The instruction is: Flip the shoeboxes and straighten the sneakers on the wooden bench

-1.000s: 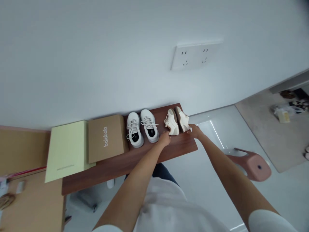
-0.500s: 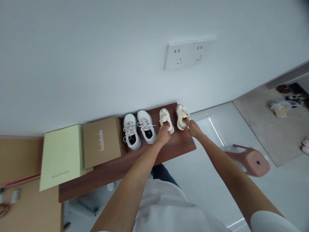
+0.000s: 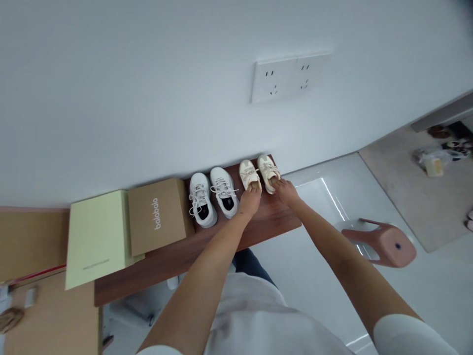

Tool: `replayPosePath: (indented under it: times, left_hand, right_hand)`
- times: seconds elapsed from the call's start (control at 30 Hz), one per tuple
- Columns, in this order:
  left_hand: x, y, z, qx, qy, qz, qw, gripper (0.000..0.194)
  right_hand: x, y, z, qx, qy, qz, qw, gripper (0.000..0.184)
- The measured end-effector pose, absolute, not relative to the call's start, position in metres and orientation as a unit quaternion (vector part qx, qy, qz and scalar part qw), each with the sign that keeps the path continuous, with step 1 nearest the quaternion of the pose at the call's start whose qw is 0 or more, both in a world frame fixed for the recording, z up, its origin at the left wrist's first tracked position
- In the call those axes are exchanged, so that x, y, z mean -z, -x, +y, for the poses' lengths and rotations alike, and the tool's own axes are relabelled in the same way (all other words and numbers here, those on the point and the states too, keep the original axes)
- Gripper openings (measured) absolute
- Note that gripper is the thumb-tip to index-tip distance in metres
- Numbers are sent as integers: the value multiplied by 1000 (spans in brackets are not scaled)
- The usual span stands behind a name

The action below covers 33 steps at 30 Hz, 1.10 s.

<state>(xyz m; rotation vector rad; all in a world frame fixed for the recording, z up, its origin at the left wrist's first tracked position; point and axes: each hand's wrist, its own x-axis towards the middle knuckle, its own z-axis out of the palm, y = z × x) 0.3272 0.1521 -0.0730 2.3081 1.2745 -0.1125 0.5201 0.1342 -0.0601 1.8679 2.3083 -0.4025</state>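
Observation:
Two small cream sneakers stand side by side near the right end of a narrow brown wooden shelf point(image 3: 266, 227), toes toward the wall. My left hand point(image 3: 250, 200) is closed on the heel of the left cream sneaker point(image 3: 248, 172). At the heel of the right cream sneaker point(image 3: 267, 170), my right hand point(image 3: 287, 192) grips with its fingers at the opening. Just left of them sits a larger pair of white laced sneakers, the left white sneaker point(image 3: 199, 192) and the right white sneaker point(image 3: 221, 183), with dark insoles.
A brown shoe box point(image 3: 158, 217) and a pale green box point(image 3: 98, 236) stand on the shelf's left part. Larger cardboard boxes point(image 3: 55, 315) lie at lower left. A pink stool point(image 3: 397, 245) is on the floor at right. A socket plate point(image 3: 291, 79) is on the wall.
Both cream sneakers have moved closer together and nearer the wall. The right one shifted left with my right hand, and both hands still hold the heels.

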Motion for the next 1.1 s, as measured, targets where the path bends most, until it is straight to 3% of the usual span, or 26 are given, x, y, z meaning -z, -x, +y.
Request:
replayPosePath:
  times: [0.57,0.9,1.1]
  left_hand:
    - [83,-326,150,73,-838,487,236,28]
    - [19,-326,135,5,-857,454,245,30]
    - [0,-259,81,41,-798,512,315,26]
  right_hand:
    - [78,-511,130,145,-638,753,64,27]
    - [51,-499,109,98,-664,730,-126,35]
    - [53,-475,50,136,-693,691,-155,38]
